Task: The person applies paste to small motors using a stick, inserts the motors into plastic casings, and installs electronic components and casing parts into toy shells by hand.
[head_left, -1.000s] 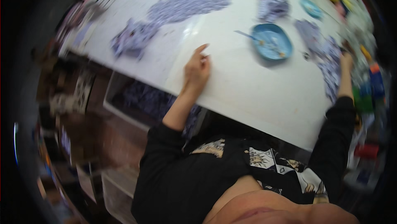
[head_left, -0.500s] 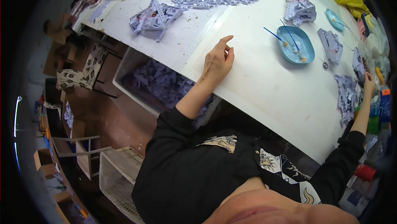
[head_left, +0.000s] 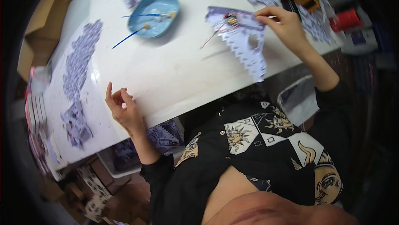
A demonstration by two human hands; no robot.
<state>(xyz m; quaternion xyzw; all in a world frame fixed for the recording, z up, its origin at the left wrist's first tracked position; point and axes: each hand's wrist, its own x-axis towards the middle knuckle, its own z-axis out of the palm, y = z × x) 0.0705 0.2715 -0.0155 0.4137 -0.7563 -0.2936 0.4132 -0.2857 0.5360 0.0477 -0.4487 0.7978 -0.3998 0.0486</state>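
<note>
The right hand (head_left: 286, 27) now pinches the top of a flat purple-and-white patterned paper cut-out with a scalloped edge (head_left: 245, 44) and holds it over the near right part of the white table (head_left: 174, 71), its lower end hanging past the near edge. Half a second ago this hand was reaching into the purple pieces at the far right edge with nothing lifted, so a piece seems freshly picked up. Thin red wires and a small round part sit on the cut-out. The left hand (head_left: 122, 110) is empty, fingers loosely curled at the near edge; earlier it rested flat. A shallow blue dish holding thin blue sticks (head_left: 154, 11) lies beyond.
</note>
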